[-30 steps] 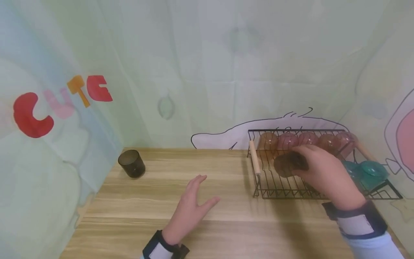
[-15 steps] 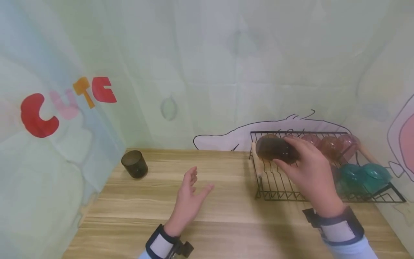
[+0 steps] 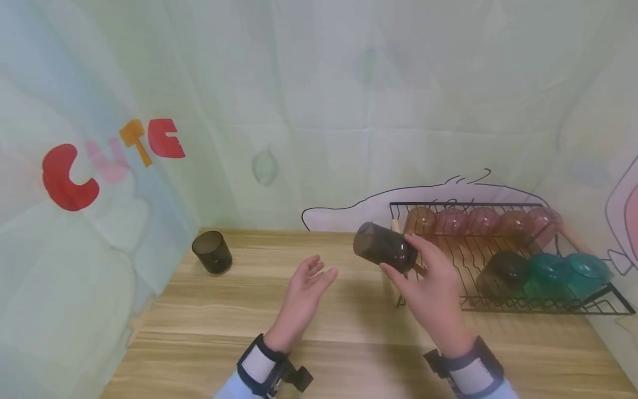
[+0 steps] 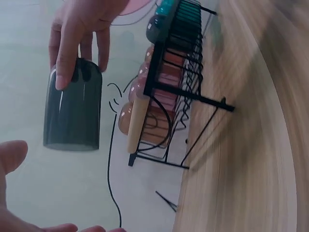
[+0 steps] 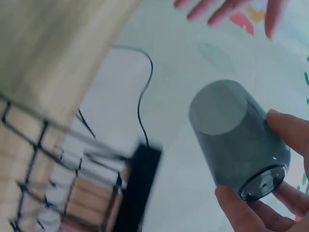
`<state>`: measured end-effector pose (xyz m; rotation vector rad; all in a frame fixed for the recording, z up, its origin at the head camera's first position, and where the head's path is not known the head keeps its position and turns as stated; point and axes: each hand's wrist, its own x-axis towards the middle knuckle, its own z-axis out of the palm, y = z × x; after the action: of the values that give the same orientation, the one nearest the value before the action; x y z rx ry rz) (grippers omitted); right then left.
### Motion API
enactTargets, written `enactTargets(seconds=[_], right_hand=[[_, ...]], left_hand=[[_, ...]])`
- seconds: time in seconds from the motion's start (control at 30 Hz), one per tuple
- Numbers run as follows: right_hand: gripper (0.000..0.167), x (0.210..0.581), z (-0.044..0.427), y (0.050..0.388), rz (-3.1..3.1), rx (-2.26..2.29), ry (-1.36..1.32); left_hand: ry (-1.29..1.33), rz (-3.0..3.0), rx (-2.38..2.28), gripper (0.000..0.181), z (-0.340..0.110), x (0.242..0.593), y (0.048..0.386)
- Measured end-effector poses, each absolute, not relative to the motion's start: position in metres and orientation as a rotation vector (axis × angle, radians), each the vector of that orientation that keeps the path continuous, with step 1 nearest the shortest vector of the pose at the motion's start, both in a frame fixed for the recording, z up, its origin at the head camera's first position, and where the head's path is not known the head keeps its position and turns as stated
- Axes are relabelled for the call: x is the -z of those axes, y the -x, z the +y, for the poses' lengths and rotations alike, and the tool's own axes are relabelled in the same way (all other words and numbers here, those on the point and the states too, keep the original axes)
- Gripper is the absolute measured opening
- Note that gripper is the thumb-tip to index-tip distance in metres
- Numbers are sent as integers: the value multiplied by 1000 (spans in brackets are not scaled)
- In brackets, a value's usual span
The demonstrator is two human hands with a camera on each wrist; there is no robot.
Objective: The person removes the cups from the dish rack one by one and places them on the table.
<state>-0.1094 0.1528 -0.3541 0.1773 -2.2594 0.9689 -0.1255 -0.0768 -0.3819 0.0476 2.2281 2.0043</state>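
Dark cup (image 3: 381, 245) tilted, right hand (image 3: 432, 285) pinching, left hand (image 3: 305, 289) near

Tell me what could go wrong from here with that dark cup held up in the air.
The dark cup is tilted and pinched near its base by the right grip, so it might slip and drop. It is near the end of the rack, so a swing back that way could knock it. The left grip is open and apart from the cup, so it may not catch it.
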Motion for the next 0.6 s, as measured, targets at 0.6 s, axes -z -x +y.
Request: enactTargets(seconds=[0.6], right_hand=[[67,380,119,97,-2256,-1053,-320]], left_hand=[[-154,1911,-1981,72,-68,377,132]])
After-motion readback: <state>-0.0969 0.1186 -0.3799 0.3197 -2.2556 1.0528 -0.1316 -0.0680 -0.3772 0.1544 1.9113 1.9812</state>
